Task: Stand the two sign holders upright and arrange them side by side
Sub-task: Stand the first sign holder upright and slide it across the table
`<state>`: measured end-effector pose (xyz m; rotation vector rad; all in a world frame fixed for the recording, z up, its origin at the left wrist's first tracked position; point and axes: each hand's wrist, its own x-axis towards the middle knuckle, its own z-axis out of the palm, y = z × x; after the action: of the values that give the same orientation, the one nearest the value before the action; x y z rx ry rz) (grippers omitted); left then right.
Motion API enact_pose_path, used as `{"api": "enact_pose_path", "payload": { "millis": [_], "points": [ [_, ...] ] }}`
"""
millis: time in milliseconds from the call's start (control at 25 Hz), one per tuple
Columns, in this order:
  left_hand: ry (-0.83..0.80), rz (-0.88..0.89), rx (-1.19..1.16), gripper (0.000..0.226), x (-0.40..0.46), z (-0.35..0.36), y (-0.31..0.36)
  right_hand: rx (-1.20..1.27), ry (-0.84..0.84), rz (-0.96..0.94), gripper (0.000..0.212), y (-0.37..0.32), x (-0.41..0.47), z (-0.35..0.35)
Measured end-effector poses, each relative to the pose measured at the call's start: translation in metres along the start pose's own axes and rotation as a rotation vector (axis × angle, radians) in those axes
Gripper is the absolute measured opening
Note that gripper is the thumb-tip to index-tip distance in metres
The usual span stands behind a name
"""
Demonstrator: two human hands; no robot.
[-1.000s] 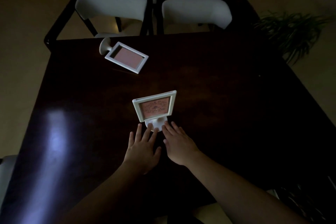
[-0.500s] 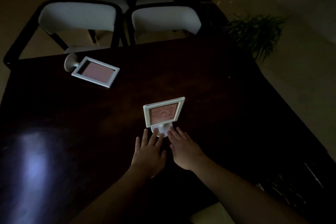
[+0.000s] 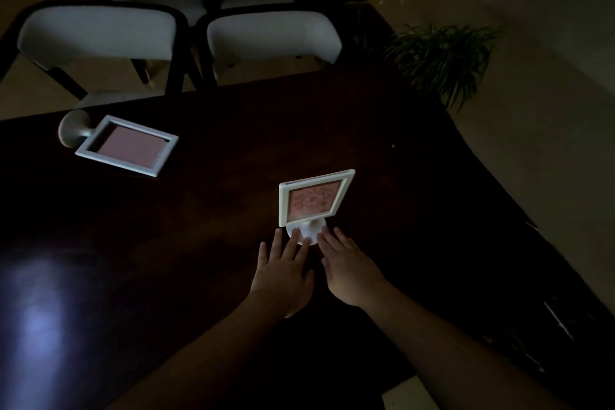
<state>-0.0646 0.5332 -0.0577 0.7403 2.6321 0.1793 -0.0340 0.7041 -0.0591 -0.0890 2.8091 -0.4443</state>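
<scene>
- Two sign holders on the dark table (image 3: 432, 210), well apart.
- Upright sign holder (image 3: 314, 201): stood on its round base, just beyond both hands.
- Left hand (image 3: 283, 273): flat, fingers spread, fingertips touching the base.
- Right hand (image 3: 349, 268): flat, open, fingertips at the base.
- Fallen sign holder (image 3: 128, 145): lay flat, far left, near the chairs (image 3: 96, 33).

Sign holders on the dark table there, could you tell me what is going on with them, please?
A person is setting up two sign holders on a dark table. The near sign holder already stands upright on its round base, with the left hand and right hand flat beside it, fingertips touching the base. The far sign holder lies flat near the table's far left edge, untouched. It is not yet stood up or placed beside the first.
</scene>
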Motion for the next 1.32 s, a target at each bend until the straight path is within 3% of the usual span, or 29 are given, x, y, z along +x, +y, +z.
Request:
{"api": "enact_pose_path", "payload": {
  "millis": [680,1320],
  "points": [
    [0.041,-0.048,-0.018,0.071,0.149,-0.015,0.141,0.029,0.062,-0.009,0.059,0.182,0.049,-0.059],
    [0.035,0.065,-0.051,0.067,0.227,-0.028,0.197,-0.031,0.132,0.016,0.058,0.278,0.081,-0.091]
  ]
}}
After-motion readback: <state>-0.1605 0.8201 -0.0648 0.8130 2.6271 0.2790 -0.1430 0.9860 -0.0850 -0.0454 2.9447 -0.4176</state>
